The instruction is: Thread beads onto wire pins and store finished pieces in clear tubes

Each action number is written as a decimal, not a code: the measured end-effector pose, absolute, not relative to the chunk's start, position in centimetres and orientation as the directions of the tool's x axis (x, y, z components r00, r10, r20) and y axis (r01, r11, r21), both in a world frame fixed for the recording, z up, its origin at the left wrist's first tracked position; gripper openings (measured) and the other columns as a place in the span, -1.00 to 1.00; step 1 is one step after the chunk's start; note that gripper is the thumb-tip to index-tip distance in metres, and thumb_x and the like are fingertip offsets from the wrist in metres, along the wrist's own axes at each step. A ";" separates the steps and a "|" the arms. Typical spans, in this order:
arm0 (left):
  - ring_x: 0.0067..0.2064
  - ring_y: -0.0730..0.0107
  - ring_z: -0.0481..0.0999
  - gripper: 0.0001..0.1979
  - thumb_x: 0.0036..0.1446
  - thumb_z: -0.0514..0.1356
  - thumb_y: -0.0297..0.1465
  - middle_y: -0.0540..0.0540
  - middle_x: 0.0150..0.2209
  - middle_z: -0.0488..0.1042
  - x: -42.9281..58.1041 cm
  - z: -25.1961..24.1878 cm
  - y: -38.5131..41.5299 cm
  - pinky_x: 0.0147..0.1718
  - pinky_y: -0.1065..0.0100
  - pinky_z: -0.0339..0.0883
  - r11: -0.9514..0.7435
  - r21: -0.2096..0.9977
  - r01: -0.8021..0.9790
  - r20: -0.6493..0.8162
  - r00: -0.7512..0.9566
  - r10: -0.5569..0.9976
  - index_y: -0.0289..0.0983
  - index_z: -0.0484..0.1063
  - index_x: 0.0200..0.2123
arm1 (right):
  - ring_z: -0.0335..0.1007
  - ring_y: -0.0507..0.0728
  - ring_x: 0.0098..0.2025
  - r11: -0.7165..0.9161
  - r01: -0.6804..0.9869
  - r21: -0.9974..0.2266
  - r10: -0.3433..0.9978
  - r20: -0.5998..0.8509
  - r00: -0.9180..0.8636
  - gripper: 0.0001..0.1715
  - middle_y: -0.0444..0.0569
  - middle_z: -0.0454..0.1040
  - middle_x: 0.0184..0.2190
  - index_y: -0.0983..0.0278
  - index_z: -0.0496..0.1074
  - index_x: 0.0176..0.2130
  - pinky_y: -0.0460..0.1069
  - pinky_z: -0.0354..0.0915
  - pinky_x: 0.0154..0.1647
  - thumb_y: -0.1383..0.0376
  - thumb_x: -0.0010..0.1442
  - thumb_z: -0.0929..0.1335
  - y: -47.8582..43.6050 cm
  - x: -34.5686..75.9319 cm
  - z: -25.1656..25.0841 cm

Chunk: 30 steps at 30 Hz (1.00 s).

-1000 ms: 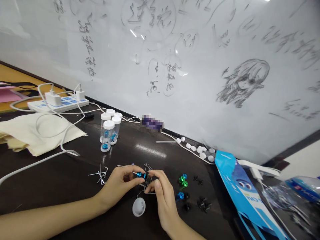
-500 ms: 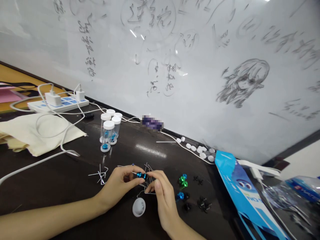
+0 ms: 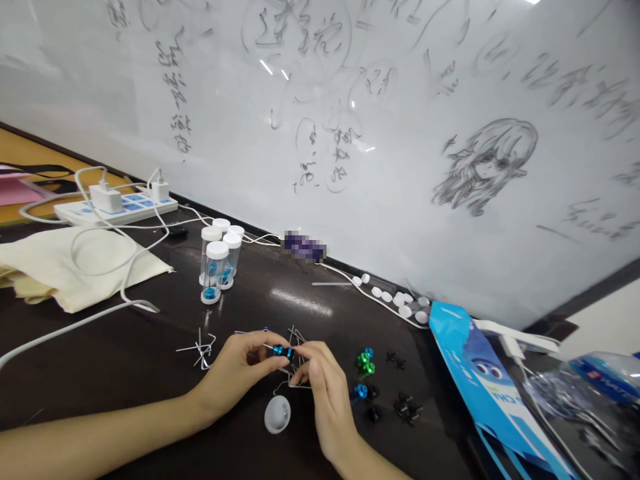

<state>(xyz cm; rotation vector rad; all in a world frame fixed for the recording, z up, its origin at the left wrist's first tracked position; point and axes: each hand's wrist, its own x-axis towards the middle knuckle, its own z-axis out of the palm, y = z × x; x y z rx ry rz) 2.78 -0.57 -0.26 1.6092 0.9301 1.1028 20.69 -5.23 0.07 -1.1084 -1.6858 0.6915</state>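
Both my hands meet over the dark table around a small blue-and-black spool-shaped part (image 3: 283, 351) with a thin metal rod at its left end. My left hand (image 3: 247, 360) pinches the part between thumb and fingers. At its right end, the fingertips of my right hand (image 3: 320, 377) close on it, partly hiding that end. Bent metal wires (image 3: 299, 333) lie under and behind my hands. Just below them is a translucent white dome-shaped piece (image 3: 277, 415). Another cluster of bent wires (image 3: 203, 349) lies left of my left hand.
Clear tubes with white caps (image 3: 217, 267) stand behind, some with blue parts inside. Green parts (image 3: 366, 363) and black parts (image 3: 409, 408) lie to the right, near a blue package (image 3: 480, 360). White caps (image 3: 400, 300) line the whiteboard's foot. A cream cloth (image 3: 80, 263) and power strip (image 3: 125, 208) are left.
Almost nothing differs. My hands keep the same hold on the blue-and-black part, with at most a tiny shift of the right fingertips.
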 end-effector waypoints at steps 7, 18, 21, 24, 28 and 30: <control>-0.53 0.46 0.24 -0.83 0.05 0.30 -0.34 0.08 -0.59 0.32 2.8 -0.3 -0.5 -0.52 0.45 0.13 -0.261 0.963 0.062 0.229 0.313 0.922 -0.23 0.60 -0.26 | 0.44 0.08 -0.33 0.424 0.368 -0.828 0.905 0.405 -0.131 -0.56 0.00 0.39 -0.18 0.21 0.45 -0.03 0.02 0.33 -0.18 0.14 0.43 0.10 -5.3 20.8 0.2; -0.54 0.47 0.25 -0.82 0.05 0.29 -0.33 0.09 -0.59 0.32 2.9 -0.1 -0.6 -0.52 0.45 0.13 -0.249 0.967 0.061 0.218 0.314 0.924 -0.24 0.59 -0.25 | 0.42 0.06 -0.36 0.415 0.361 -0.835 0.909 0.398 -0.126 -0.59 -0.03 0.37 -0.21 0.19 0.42 0.00 0.01 0.31 -0.17 0.14 0.43 0.11 -5.3 20.8 0.2; -0.53 0.47 0.24 -0.82 0.06 0.29 -0.33 0.09 -0.59 0.30 2.8 -0.2 -0.5 -0.51 0.45 0.12 -0.248 0.967 0.064 0.216 0.317 0.924 -0.24 0.59 -0.25 | 0.43 0.07 -0.33 0.421 0.362 -0.832 0.907 0.399 -0.137 -0.58 -0.02 0.37 -0.20 0.19 0.44 -0.02 0.01 0.31 -0.17 0.13 0.43 0.11 -5.3 20.8 0.2; -0.53 0.47 0.23 -0.82 0.06 0.29 -0.33 0.09 -0.59 0.30 2.8 -0.3 -0.5 -0.50 0.44 0.12 -0.252 0.965 0.077 0.217 0.312 0.925 -0.24 0.59 -0.25 | 0.42 0.06 -0.36 0.413 0.353 -0.840 0.910 0.396 -0.123 -0.59 -0.02 0.37 -0.18 0.19 0.42 0.02 0.01 0.32 -0.18 0.13 0.43 0.12 -5.3 20.8 0.1; -0.52 0.46 0.25 -0.81 0.06 0.30 -0.33 0.08 -0.58 0.32 2.8 -0.4 -0.5 -0.49 0.44 0.13 -0.249 0.965 0.077 0.214 0.312 0.926 -0.25 0.59 -0.25 | 0.42 0.06 -0.36 0.416 0.354 -0.838 0.909 0.395 -0.132 -0.58 -0.02 0.37 -0.18 0.18 0.44 -0.01 0.01 0.32 -0.20 0.13 0.43 0.11 -5.3 20.8 0.0; -0.52 0.46 0.25 -0.82 0.06 0.29 -0.33 0.08 -0.58 0.33 2.8 -0.4 -0.6 -0.49 0.44 0.13 -0.252 0.965 0.071 0.218 0.313 0.924 -0.24 0.59 -0.25 | 0.42 0.06 -0.37 0.410 0.348 -0.843 0.911 0.393 -0.123 -0.60 -0.02 0.37 -0.17 0.18 0.42 0.01 0.00 0.32 -0.20 0.13 0.42 0.12 -5.2 20.8 0.0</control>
